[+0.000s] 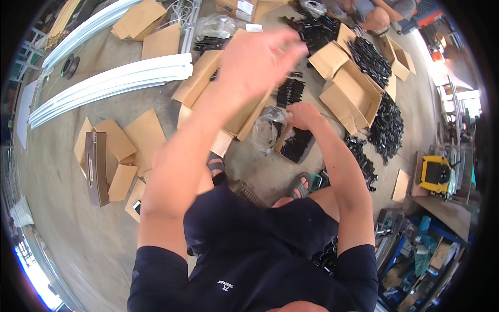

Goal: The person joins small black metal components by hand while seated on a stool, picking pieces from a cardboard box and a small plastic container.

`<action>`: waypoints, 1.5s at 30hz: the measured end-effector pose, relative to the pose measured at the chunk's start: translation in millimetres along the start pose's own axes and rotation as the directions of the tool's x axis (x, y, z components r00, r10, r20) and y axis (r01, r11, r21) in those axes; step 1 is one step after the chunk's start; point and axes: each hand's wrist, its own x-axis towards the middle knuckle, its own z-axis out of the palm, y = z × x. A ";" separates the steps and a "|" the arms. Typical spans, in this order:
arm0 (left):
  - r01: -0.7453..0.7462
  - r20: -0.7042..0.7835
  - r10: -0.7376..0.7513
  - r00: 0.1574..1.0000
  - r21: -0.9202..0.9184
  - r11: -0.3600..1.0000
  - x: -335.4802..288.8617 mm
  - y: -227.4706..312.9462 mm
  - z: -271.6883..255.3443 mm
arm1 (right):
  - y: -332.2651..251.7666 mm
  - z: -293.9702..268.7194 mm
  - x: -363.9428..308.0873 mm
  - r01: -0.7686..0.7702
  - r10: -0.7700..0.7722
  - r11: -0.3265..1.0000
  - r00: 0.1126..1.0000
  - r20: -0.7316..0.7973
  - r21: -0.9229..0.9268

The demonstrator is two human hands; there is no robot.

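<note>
My left hand [254, 60] is raised over a long open cardboard box [202, 78], smeared by motion, so its fingers cannot be read. My right hand [304, 115] has its fingers curled together at the far edge of a small box [282, 139]. Inside that box lie many small black pieces [297, 145]. What the right fingers hold, if anything, is hidden. Against the small box's left side rests a crumpled clear plastic bag [266, 129]. Just beyond the right hand, black ribbed parts [291, 92] lie in a row on the floor.
Heaps of black parts [387, 127] and an open cardboard box [353, 99] lie to the right. At left are white metal profiles [114, 86], flattened cardboard [145, 135] and a narrow brown box [96, 169]. Another person [374, 18] sits at the far right.
</note>
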 end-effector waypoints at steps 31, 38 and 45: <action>-0.384 0.015 0.384 0.923 0.061 0.921 -39.1 -19.2 -30.9 | -205.9 12.3 309.3 -0.291 0.570 0.528 0.818 -0.079 0.798; -0.347 0.138 0.332 0.933 0.101 0.932 -30.9 -17.2 -15.8 | -180.4 50.7 261.0 0.035 0.352 0.767 0.812 -0.466 0.641; -0.159 0.263 0.104 0.959 0.197 0.967 -8.7 -35.8 1.4 | -111.6 33.6 139.5 0.622 -0.035 0.679 0.557 -0.830 0.389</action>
